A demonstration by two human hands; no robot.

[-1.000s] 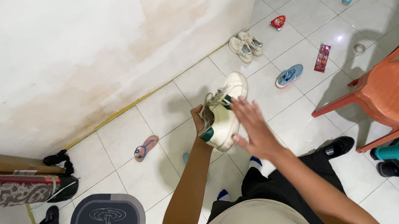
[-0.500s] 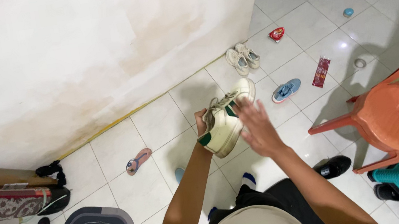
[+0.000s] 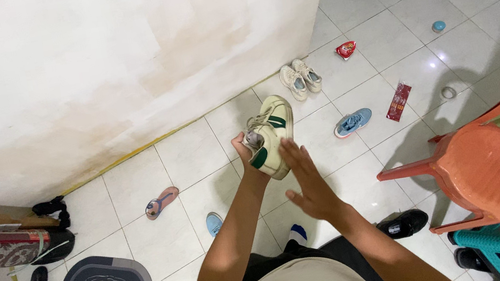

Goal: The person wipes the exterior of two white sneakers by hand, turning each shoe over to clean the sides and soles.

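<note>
Both hands are raised over the tiled floor (image 3: 381, 39): the left hand (image 3: 244, 151) grips the heel end of a cream sneaker with green stripes (image 3: 271, 136), holding it up in the air, while the right hand (image 3: 307, 181) is flat and open, fingers together, just beside the shoe's sole. A pair of pale sneakers (image 3: 300, 78) lies by the wall, a blue shoe (image 3: 349, 123) near them, and an orange plastic chair (image 3: 497, 158) stands to the right.

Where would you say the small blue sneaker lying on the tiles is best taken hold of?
Probably at the heel collar of the blue sneaker, coming from above: it lies upright on its sole on the tiled floor, opening upward, so fingers could hook inside the rim, with nothing crowding it.
</note>
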